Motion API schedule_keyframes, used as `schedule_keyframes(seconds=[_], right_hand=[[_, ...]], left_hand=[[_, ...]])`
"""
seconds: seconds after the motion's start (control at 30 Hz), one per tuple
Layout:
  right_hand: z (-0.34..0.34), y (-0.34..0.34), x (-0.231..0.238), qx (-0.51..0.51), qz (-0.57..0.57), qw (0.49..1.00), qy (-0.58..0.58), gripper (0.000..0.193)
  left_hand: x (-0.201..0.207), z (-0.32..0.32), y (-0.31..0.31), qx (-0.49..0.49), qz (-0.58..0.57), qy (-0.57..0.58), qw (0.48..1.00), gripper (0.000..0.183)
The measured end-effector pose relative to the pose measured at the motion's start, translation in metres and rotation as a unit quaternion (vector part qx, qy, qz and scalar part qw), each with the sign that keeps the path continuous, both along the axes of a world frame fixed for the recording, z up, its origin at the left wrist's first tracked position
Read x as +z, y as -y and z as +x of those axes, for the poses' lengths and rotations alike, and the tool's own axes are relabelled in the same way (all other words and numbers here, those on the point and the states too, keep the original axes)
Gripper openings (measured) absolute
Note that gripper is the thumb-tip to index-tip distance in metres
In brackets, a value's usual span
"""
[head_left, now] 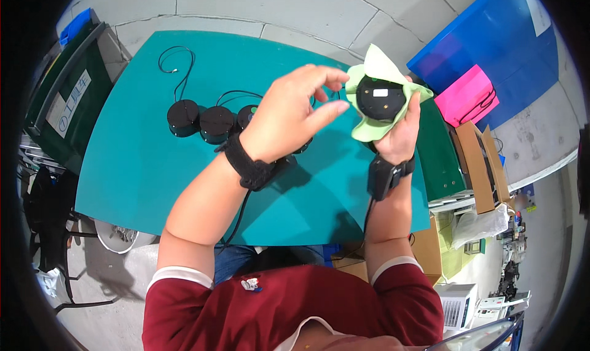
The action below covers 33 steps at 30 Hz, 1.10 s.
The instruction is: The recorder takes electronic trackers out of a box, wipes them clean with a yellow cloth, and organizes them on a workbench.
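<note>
My right hand holds up a pale green, petal-shaped cover from underneath, above the right part of the table. Inside the cover sits a round black device with a small white label and a few brass-coloured dots. Just left of the cover is my left hand, its thumb and fingers apart with nothing seen between them. A bit of dark cable shows by its fingertips. To the left stand round black pucks in a row, several of them; my left hand and wrist partly hide the others.
A teal table spans the middle. A thin black cable curls from the leftmost puck. Beyond the right edge are a pink bag, a blue panel and an open cardboard box. Lower left stands a white bucket.
</note>
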State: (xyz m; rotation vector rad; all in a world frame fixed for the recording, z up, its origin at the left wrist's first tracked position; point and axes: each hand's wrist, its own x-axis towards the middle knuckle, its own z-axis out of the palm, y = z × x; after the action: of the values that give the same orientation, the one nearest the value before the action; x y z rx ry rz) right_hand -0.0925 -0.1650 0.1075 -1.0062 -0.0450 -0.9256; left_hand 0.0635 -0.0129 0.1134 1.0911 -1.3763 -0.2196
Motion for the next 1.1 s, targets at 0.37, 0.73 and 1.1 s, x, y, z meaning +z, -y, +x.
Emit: schedule_keyframes(seconds=[0.37, 0.73, 1.1], right_hand=[[0.014, -0.04, -0.002, -0.056, -0.056, 0.997, -0.01, 0.039], [0.015, -0.043, -0.007, -0.052, -0.208, 0.976, -0.048, 0.03], [0.013, -0.044, -0.002, -0.281, -0.521, 0.802, -0.078, 0.016]], left_hand=[[-0.006, -0.021, 0.002, 0.046, -0.01, 0.091, 0.995, 0.07], [-0.015, -0.024, 0.008, -0.028, 0.039, -0.023, 0.999, 0.068], [-0.012, -0.02, 0.007, -0.316, 0.144, -0.403, 0.847, 0.053]])
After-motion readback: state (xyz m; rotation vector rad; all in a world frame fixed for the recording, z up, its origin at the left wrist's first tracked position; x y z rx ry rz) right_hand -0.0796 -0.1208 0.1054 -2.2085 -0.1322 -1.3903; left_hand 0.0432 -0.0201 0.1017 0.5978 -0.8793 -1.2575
